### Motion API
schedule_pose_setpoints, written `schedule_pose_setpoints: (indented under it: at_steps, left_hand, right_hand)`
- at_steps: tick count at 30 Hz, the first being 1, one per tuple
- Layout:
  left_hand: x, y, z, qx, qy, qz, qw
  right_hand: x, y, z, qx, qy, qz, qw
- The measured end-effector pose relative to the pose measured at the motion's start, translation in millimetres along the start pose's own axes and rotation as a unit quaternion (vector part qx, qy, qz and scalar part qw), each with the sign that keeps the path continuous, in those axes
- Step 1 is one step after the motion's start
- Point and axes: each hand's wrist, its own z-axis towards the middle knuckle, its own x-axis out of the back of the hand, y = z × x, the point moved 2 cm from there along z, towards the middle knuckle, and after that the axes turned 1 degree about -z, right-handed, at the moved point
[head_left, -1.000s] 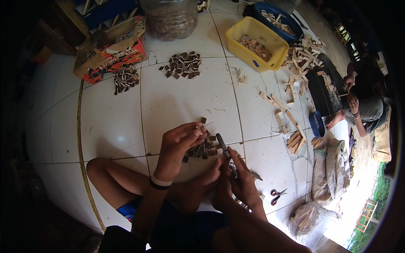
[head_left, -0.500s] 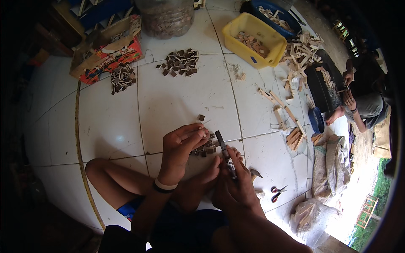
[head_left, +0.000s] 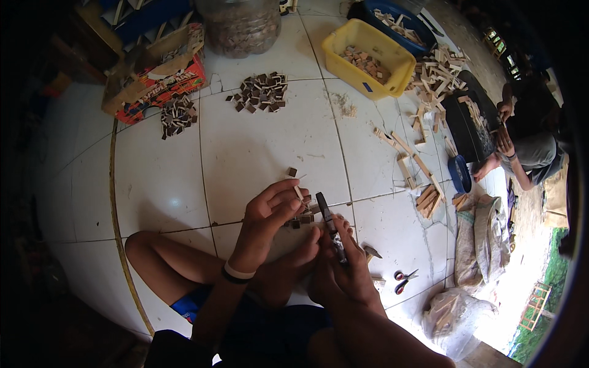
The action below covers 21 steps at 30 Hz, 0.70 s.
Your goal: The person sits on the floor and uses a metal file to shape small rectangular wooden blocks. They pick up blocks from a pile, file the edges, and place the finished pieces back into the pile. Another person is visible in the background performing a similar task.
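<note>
Floor tiles (head_left: 159, 175) glossy, smooth; yellow tub (head_left: 351, 72) smooth plastic; strips (head_left: 425, 173) matt wood; blade (head_left: 323, 207) dark metal.

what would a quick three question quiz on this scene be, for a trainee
1. Which hand holds the dark tool: a) left, b) right?
2. True or false: the scissors are in the left hand.
3. Fill in: beside the large blue tub stands a ___ tub of small wood pieces.

Key:
1. b, the right hand.
2. False: the scissors lie on the floor; the left hand pinches a small pale piece.
3. Yellow.
</note>
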Motion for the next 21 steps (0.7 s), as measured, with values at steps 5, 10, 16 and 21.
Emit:
schedule_pose_setpoints:
  at_steps: [5, 10, 16, 21]
  left_hand:
    - [-4, -16, -4, 0.020, 0.040, 0.011, 0.999]
    - [-11, -25, -6, 0.063, 0.082, -0.075, 0.992]
    - [-18, -25, -5, 0.080, 0.111, -0.097, 0.986]
    - [-18, -24, -7, 0.076, 0.113, -0.104, 0.985]
  right_hand:
    - [-3, 4, 4, 0.010, -0.024, -0.009, 1.000]
    - [-5, 7, 4, -0.009, -0.012, -0.050, 0.999]
    - [-5, 6, 2, -0.023, -0.001, -0.043, 0.999]
    - [-6, 7, 3, -0.008, -0.009, -0.035, 0.999]
